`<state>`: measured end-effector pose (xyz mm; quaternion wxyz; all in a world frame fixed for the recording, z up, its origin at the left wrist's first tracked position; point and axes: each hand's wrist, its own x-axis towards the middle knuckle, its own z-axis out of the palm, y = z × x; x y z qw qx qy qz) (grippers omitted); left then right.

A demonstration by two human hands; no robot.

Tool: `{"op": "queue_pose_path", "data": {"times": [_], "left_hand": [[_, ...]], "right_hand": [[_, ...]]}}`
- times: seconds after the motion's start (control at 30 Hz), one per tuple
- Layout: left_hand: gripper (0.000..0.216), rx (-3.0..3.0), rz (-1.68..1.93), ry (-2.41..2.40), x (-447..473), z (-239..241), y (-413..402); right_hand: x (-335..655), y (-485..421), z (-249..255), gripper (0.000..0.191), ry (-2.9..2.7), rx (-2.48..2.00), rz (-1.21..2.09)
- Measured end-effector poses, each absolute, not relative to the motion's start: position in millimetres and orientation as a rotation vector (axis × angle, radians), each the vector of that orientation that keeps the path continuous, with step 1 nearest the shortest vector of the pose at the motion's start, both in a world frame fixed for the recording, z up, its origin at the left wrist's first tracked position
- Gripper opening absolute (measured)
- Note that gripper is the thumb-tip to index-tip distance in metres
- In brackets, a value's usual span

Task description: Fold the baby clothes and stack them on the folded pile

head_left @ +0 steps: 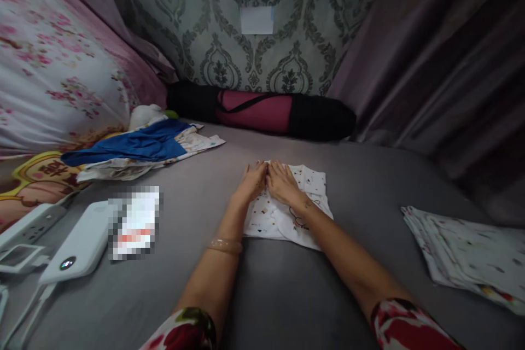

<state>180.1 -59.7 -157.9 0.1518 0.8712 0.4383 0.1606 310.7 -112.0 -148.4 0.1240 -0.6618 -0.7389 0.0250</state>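
Here's the white, dot-printed fabric garment (262, 221), folded nearly square with no clear long axis, on the grey sheet (369, 186): the left hand (253, 181) lies flat on its far-left part, the right hand (283, 183) flat beside it, nearer the middle, fingers straight, cloth reaching rightward and nearer the wearer. Its dark lettering (301, 226) is too small to read; out left, a yellow-edged cartoon cloth (30, 179) shows one large Chinese-style character.

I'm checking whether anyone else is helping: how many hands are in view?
2. The left hand lies on the printed white cloth, near its far edge; the right hand lies close beside it on the same cloth. No other hands show.
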Motion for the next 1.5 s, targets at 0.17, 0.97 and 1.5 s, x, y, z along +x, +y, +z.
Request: {"op": "queue_pose_path", "data": {"times": [0.17, 0.97, 1.5], "left_hand": [[0.049, 2.531, 0.307, 1.372, 185.3, -173.1, -58.8], [0.063, 2.594, 0.154, 1.310, 182.8, -164.7, -65.8], [0.064, 2.700, 0.107, 1.243, 172.6, -159.9, -81.4]], "right_hand": [[305.4, -117.2, -155.9, 0.054, -2.068, -1.972, 0.072], [345.0, -142.4, -160.0, 0.064, -1.851, -2.186, 0.103], [400.0, -180.6, -155.8, 0.062, -1.877, -2.273, 0.127]]}}
